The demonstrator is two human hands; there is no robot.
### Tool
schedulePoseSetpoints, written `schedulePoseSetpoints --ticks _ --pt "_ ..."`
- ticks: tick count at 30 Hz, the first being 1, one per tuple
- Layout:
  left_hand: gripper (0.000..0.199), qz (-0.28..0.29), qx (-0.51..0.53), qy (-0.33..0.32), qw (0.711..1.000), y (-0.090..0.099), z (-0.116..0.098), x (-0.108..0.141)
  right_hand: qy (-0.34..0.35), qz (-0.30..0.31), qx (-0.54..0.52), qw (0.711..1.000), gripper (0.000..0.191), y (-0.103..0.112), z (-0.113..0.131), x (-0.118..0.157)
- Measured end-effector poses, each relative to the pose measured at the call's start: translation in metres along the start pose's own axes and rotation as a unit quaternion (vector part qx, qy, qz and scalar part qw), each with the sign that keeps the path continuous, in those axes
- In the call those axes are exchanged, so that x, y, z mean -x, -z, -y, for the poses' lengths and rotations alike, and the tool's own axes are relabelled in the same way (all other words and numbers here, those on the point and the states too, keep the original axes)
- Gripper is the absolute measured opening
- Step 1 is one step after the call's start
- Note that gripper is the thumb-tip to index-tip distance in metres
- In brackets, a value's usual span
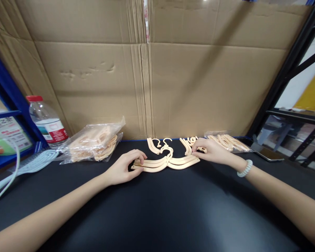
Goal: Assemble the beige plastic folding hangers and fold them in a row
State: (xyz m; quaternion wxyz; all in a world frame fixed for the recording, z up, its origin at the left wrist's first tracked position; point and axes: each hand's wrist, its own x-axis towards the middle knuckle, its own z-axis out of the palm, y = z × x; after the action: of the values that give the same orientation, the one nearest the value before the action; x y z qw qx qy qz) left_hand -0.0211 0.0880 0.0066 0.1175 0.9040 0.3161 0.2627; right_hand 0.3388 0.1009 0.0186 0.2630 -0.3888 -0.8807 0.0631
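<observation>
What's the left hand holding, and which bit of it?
The left hand holds the stacked beige hangers by their left ends, between its fingers.

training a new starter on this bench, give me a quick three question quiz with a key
1. True or false: the clear plastic bottle with a red cap stands to the left of the beige, curved-arm hangers.
2. What is the left hand gripping? A: the bottle; B: one end of the hangers; C: a pale blue hairbrush.
3. Fill in: the pale, ring-shaped bracelet is on the ____ wrist.

Key: 1 true; 2 B; 3 right.
</observation>
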Motion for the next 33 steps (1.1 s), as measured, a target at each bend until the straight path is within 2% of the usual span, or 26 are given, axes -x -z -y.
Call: schedulePoseSetpoints --ticks 4,7,10,12,17,21,26,33 --pt "0.005 -0.017 0.003 0.013 1.000 -0.001 0.000 0.000 -0.022 -0.034 0.009 0.999 0.012 -0.003 0.003 0.000" --pt "0.011 -0.032 0.003 0.058 0.998 0.000 0.002 -0.004 -0.068 -0.050 0.018 0.996 0.013 -0.003 0.007 -0.004" --pt "0.015 -0.047 -0.010 0.112 0.993 0.003 0.007 -0.017 -0.127 -0.050 0.022 0.990 0.015 -0.003 0.010 -0.021" --pt "0.014 -0.049 -0.022 0.155 0.986 0.005 0.014 -0.032 -0.143 -0.044 0.024 0.989 0.014 -0.005 0.011 -0.040" --pt "0.016 -0.014 -0.067 0.283 0.957 -0.001 0.032 -0.074 -0.156 0.025 0.030 0.987 0.010 -0.020 0.010 -0.094" --pt "0.026 -0.006 -0.095 0.342 0.935 -0.010 0.041 -0.091 -0.196 0.106 0.054 0.973 0.018 -0.035 0.012 -0.124" --pt "0.029 -0.011 -0.111 0.365 0.924 -0.016 0.044 -0.093 -0.246 0.202 0.062 0.946 0.027 -0.051 0.015 -0.141" --pt "0.029 -0.015 -0.117 0.362 0.925 -0.019 0.047 -0.090 -0.296 0.254 0.051 0.919 0.030 -0.063 0.008 -0.153"
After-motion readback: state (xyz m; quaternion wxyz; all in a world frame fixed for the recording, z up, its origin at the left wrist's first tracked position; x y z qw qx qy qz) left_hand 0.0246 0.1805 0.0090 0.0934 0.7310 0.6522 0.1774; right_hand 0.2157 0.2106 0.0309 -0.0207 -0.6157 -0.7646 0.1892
